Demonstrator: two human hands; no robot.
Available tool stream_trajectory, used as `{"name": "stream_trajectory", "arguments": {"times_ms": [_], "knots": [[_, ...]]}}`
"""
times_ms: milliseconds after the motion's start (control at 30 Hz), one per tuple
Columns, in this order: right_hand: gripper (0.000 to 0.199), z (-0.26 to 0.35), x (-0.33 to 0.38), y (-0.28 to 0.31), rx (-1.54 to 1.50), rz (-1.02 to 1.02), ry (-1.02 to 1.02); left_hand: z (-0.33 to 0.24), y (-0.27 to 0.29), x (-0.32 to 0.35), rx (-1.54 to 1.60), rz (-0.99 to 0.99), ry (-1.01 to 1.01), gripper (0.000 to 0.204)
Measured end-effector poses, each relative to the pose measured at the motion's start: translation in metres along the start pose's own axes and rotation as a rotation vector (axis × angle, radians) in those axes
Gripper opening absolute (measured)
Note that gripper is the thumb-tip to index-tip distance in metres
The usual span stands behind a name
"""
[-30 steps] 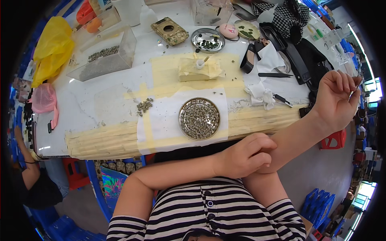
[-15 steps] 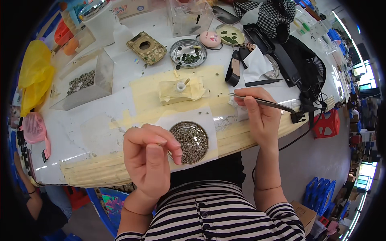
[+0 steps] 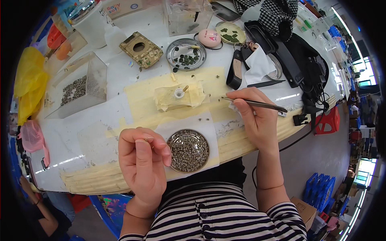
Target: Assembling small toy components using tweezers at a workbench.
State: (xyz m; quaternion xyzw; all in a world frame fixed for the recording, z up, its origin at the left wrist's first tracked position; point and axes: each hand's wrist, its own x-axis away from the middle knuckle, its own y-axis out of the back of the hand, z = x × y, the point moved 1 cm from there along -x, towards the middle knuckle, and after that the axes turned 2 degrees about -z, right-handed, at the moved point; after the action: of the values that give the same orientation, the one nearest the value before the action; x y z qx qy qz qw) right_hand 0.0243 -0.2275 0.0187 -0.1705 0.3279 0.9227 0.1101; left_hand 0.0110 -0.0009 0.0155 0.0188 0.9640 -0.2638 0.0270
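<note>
My left hand (image 3: 142,164) is raised just left of the round dish, thumb and index finger pinched together. Something tiny may sit at the fingertips, too small to make out. In my right hand (image 3: 259,118) are metal tweezers (image 3: 261,105), their tips pointing left over the table. The round dish (image 3: 208,154) holds many small metal pieces (image 3: 188,152) and rests on white paper (image 3: 214,136). Beyond it, a small white cup (image 3: 179,93) with a short stick in it stands on a tape-covered block (image 3: 167,103).
A clear bin (image 3: 98,82) of metal bits stands left. Farther back are a camouflage-patterned box (image 3: 149,56), a metal dish (image 3: 169,54) with dark green pieces and a pink rounded object (image 3: 209,37). Black straps (image 3: 234,72) and a bag lie right. Another person's arm (image 3: 46,219) shows lower left.
My left hand has drawn slightly left, turning so the pinched fingertips show more. The tweezers have moved a little to the left with my right hand. The whole view has shifted slightly.
</note>
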Motion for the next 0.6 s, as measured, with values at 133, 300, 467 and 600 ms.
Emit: {"name": "stream_trajectory", "arguments": {"times_ms": [133,300,467,600], "knots": [[0.015,0.003,0.001,0.001,-0.009,-0.037,0.116,0.003,0.001,0.002,-0.036,0.010,0.011,0.013],[0.024,0.041,0.010,-0.004,-0.126,0.023,0.374,0.010,-0.002,0.000,-0.052,0.138,0.042,0.009],[0.037,0.065,0.015,-0.022,-0.144,0.080,0.524,0.007,-0.004,0.001,-0.052,0.158,0.022,0.010],[0.040,0.070,0.016,-0.031,-0.143,0.080,0.564,0.006,-0.001,0.002,-0.012,0.111,0.013,0.011]]}}
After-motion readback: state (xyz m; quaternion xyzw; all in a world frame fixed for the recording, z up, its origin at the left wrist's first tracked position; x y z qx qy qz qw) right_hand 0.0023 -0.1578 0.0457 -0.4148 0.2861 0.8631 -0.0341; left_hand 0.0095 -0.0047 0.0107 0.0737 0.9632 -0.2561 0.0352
